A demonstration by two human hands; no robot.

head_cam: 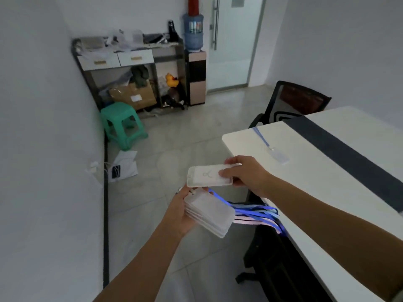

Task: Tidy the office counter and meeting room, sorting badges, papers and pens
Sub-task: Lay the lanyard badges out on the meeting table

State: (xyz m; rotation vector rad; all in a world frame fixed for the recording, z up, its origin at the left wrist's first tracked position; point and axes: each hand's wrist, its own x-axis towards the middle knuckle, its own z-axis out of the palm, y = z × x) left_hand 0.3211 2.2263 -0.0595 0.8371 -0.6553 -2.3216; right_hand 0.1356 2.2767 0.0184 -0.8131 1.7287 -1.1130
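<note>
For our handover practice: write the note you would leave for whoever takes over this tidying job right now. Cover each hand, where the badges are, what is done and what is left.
Left hand: grips a stack of badge holders; their lanyards trail toward the table edge.
Right hand: pinches a single badge holder just above the stack.
Done: several badges gathered in hand.
Left: add the single one to the stack, then collect the badge on a blue lanyard lying on the white table.
</note>
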